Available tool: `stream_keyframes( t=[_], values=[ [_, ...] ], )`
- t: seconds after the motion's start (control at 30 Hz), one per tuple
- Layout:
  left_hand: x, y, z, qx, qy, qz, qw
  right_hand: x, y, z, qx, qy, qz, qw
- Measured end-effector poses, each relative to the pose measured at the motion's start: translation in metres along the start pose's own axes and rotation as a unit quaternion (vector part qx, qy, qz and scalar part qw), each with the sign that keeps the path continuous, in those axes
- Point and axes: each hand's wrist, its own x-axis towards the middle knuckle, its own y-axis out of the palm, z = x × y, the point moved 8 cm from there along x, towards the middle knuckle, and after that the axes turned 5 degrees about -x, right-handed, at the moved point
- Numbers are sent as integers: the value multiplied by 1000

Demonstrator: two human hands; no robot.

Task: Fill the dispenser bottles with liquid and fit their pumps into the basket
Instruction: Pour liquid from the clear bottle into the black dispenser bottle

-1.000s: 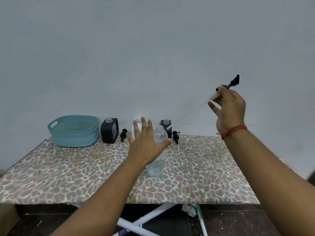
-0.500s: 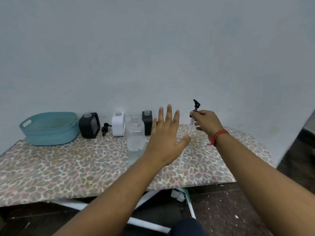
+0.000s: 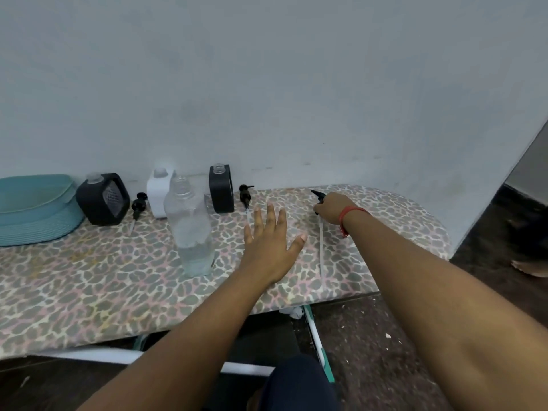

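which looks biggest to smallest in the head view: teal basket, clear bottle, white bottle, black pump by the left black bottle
1. teal basket, though partly cut off by the frame edge
2. clear bottle, nearer the camera, so unsure
3. white bottle, partly hidden
4. black pump

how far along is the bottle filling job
Done: nothing shows as finished; the basket shows no bottles. In hand: the right hand holds a pump low over the table; the left hand is open beside the clear bottle. Left: three dispenser bottles stand uncapped, two pumps lie loose.
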Motion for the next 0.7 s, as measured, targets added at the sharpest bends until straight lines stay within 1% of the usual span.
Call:
stream_keyframes(
  t=[0.07, 0.13, 0.27, 0.4, 0.5, 0.57, 0.63, 0.7],
  values=[
    [0, 5, 1, 10, 7, 1, 1000, 7, 11, 3, -34, -9, 26, 999],
    [0, 9, 2, 17, 9, 5, 1000, 12, 20, 3, -50, 0, 36, 998],
    [4, 12, 5, 28, -2, 12, 1000, 15, 26, -1, -65, 29, 24, 997],
    [5, 15, 5, 28, -4, 13, 1000, 19, 28, -1, -76, 19, 24, 997],
    [3, 16, 7, 33, -5, 12, 999, 14, 24, -7, -88, 25, -9, 996],
    [1, 15, 8, 34, -4, 8, 999, 8, 17, -12, -82, 39, -52, 994],
    [-4, 13, 8, 33, -2, 5, 999, 0, 11, -14, -86, 33, -98, 991],
    [-9, 10, 8, 30, 0, 3, 1000, -11, 9, -10, -100, 20, -122, 987]
  ],
)
